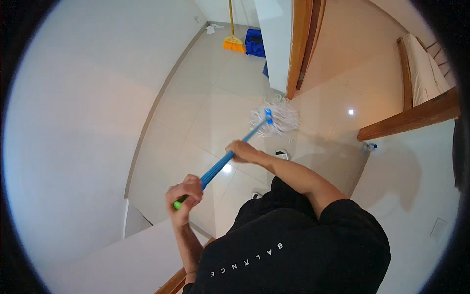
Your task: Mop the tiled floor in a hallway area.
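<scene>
A string mop with white strands (284,115) rests on the glossy tiled floor (216,106), its head beside the foot of a wooden door frame. My left hand (185,194) is wrapped around the top end of the mop's blue handle (216,169), where a green tip (177,205) shows below the fist. Farther down the same pole my right hand (242,151) grips it, arm stretched across my front. The handle slants from lower left up to a blue connector (269,116) on the mop head. My shoes (282,154) show just below the mop.
An orange-bristled broom (234,44) with a yellow handle stands at the back beside a blue bag (255,43). White cloth or paper (213,28) lies in the corner. A wooden door frame (299,44) edges the doorway. Plastic bottles (370,146) stand by the right wall.
</scene>
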`<state>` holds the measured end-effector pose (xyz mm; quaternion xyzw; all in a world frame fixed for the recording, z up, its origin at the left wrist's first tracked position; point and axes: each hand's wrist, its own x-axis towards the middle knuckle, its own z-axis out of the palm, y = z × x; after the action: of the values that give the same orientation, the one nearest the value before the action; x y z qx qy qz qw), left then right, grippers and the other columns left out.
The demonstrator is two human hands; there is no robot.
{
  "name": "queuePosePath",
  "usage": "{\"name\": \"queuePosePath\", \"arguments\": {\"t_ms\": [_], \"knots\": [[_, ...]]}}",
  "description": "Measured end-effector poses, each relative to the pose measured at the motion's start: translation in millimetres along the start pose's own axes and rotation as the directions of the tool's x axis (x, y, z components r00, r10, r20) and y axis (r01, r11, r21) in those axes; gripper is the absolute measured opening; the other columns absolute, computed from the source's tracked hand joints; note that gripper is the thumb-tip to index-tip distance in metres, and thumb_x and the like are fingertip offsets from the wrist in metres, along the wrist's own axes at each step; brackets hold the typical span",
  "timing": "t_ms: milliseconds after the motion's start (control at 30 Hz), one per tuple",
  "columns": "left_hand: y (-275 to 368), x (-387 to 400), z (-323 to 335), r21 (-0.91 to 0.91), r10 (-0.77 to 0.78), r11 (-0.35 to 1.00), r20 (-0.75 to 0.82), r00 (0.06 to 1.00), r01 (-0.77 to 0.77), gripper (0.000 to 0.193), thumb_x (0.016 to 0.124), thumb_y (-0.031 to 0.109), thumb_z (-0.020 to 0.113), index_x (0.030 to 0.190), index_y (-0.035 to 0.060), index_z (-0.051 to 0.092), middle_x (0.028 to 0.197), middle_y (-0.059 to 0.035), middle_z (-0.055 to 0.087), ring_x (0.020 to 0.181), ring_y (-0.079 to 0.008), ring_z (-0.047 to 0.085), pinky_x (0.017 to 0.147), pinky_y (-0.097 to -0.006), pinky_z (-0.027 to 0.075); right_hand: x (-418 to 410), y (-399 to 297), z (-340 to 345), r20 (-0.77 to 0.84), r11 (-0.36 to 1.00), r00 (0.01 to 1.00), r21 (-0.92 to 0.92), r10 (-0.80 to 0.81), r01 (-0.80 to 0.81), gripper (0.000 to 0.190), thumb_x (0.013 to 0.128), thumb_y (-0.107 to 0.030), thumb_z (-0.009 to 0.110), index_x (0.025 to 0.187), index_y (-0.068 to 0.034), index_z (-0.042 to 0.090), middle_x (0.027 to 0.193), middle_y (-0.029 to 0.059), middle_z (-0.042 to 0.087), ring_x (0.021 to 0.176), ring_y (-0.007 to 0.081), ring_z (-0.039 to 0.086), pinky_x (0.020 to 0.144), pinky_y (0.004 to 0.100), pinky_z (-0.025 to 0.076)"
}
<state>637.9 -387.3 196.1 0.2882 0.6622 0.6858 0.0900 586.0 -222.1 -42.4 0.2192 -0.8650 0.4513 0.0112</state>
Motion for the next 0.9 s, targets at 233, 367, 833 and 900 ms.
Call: {"name": "queuePosePath", "arguments": {"t_ms": [233,367,833,900], "knots": [[18,-80,-8,0.231,0.091,0.972,-0.206,0.974,-0.042,0.005,0.064,0.004,0.048,0.066,0.0002,0.05,0.051,-0.0036,0.044,0.052,-0.0156,0.041,0.065,-0.0334,0.034,17,-52,55,-0.114,0.961,0.97,-0.204,-0.214,0.188,0.009,0.056,-0.016,0.06,0.055,-0.011,0.052,0.061,0.0101,0.053,0.065,0.0299,0.053,0.062,0.0406,0.043],[96,-136,-56,0.343,0.324,0.921,-0.418,0.849,-0.182,0.005,0.064,0.008,0.041,0.06,0.005,0.04,0.053,-0.006,0.041,0.045,-0.0138,0.03,0.055,-0.0363,0.027,42,-160,100,0.251,0.95,0.917,0.102,-0.311,0.294,0.01,0.056,-0.017,0.058,0.052,-0.009,0.054,0.058,0.0139,0.054,0.059,0.0309,0.055,0.056,0.041,0.044],[146,-273,-86,0.275,0.128,0.953,-0.001,0.992,-0.123,0.021,0.07,0.019,0.061,0.053,0.0075,0.057,0.04,-0.0021,0.048,0.033,-0.0095,0.043,0.046,-0.0247,0.038,-53,-295,266,0.512,0.715,0.546,0.649,-0.663,0.259,0.01,0.054,-0.01,0.056,0.049,-0.005,0.049,0.056,0.0139,0.053,0.055,0.0327,0.051,0.051,0.0403,0.041],[144,-281,-91,0.197,0.154,0.965,0.117,0.981,-0.175,0.022,0.07,0.019,0.061,0.053,0.0071,0.058,0.042,-0.0028,0.05,0.035,-0.0089,0.045,0.047,-0.0248,0.038,-50,-291,245,0.543,0.747,0.528,0.578,-0.653,0.329,0.011,0.059,-0.012,0.055,0.053,-0.003,0.055,0.057,0.0191,0.054,0.055,0.0346,0.053,0.05,0.0417,0.043]]}}
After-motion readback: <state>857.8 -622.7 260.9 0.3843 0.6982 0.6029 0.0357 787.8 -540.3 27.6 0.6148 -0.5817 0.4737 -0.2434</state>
